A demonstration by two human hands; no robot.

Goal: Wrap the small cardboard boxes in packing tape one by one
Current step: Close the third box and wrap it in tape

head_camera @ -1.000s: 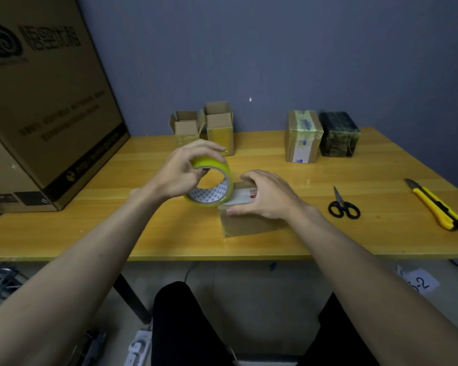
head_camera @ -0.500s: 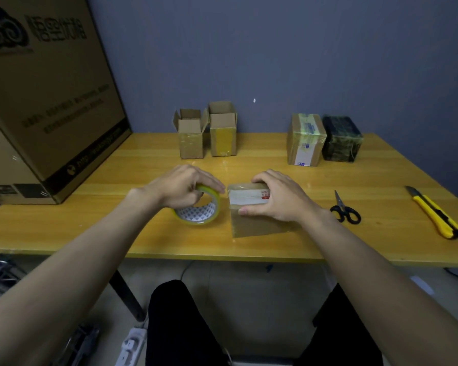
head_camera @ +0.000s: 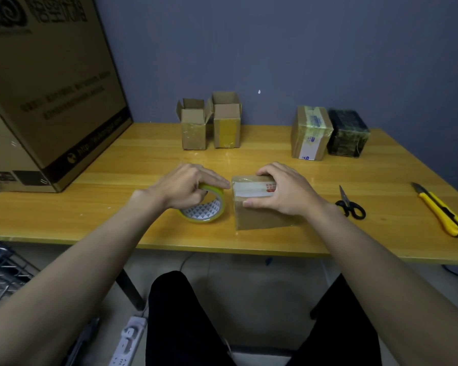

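Gripping tape roll (head_camera: 205,207) with curled left hand (head_camera: 181,187) at 9 o'clock of small box (head_camera: 259,204) — right hand (head_camera: 283,190) clamped over box top, table (head_camera: 143,165) centre, scissors (head_camera: 349,204) at 3 o'clock.

Hidden and cut off

The big carton (head_camera: 37,83) runs off the left edge (its print too blurred to read); the left hand (head_camera: 180,187) covers the tape roll's (head_camera: 206,210) top.

Open tabletop (head_camera: 288,159) is left between the near box (head_camera: 251,215) and the far row. The back is blocked by two open cartons (head_camera: 209,128) and two wrapped boxes (head_camera: 328,133). The left side is walled off by a large carton (head_camera: 45,83). Scissors (head_camera: 351,204) and a knife (head_camera: 440,210) are laid on the right.
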